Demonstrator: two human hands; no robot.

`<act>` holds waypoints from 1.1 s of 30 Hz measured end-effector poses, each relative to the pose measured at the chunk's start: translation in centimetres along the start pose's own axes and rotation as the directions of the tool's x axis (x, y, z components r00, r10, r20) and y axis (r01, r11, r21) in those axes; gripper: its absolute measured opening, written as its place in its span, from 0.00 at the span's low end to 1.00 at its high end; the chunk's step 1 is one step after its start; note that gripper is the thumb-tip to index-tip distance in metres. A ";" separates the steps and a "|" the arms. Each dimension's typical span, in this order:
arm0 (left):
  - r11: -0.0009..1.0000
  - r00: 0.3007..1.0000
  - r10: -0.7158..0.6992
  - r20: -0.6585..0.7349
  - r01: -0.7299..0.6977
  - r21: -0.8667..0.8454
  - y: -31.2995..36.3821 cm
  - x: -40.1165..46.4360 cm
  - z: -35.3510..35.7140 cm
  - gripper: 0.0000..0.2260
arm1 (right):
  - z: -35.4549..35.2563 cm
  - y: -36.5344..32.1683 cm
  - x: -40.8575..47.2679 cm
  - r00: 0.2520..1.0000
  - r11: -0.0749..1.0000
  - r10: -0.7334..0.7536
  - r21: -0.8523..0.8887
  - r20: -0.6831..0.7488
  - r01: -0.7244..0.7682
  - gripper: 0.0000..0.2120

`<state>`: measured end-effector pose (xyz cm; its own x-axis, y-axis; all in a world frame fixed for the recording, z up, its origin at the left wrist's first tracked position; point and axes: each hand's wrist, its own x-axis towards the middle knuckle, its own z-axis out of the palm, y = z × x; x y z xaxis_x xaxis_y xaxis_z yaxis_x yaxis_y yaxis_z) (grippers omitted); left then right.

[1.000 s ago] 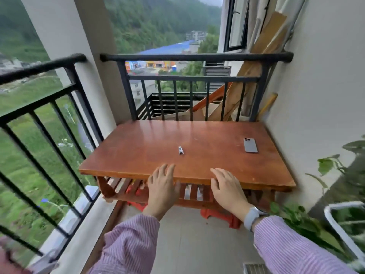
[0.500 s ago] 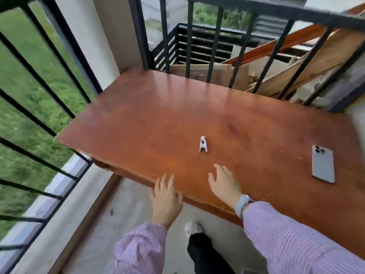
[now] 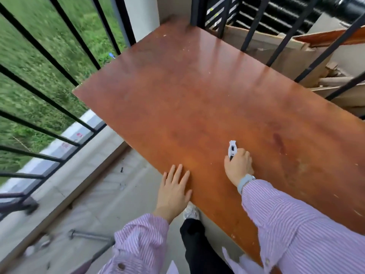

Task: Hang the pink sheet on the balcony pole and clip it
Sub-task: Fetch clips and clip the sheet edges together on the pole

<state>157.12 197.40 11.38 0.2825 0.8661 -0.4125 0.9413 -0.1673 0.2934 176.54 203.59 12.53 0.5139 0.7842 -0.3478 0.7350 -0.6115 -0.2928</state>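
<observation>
White plastic: the clip (image 3: 232,148) is what my right hand (image 3: 239,167) has closed on; my fingers are curled round its lower end, and its upper end sticks out above my knuckles.
Right hand: closed, gripping the clip on the table (image 3: 197,91), wrist bent, watch (image 3: 245,181) at the cuff of my striped sleeve (image 3: 296,224).
Clip axis: its long axis runs away from me across the table, jaw end pointing to the far rail; whether it is lifted or touching the wood I cannot tell.
Left hand: my left hand (image 3: 174,191) is open and flat, fingers spread, fingertips on the near edge of the table, palm hanging off the edge. It holds nothing.
Nearer hand: the right, plainly; the left rests beside it, a little nearer to me and to the left, apart from the clip.
Sheet: not in view, so I cannot say where it lies from my hands.
Pole: a grey metal tube (image 3: 88,235) lies on the floor (image 3: 98,194) down to my left; I cannot tell if that is the pole meant. Black railing (image 3: 59,72) stands left and ahead.
Step, as I judge it: picking up the clip; hanging has not begun.
Next, as I judge it: lift the clip clear, then turn to find the sheet.
</observation>
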 end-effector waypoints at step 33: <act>-0.384 -0.631 -0.776 -0.003 0.476 -0.791 -11.9 -83.6 18.9 0.21 | 21.4 -6.2 -84.1 -0.741 -0.241 -0.544 0.773 0.393 0.587 0.22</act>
<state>125.83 118.03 26.09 -0.9092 -0.4150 0.0346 -0.3735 0.8494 0.3729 119.31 139.19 24.55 -0.9548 -0.2897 0.0668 -0.2172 0.5262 -0.8221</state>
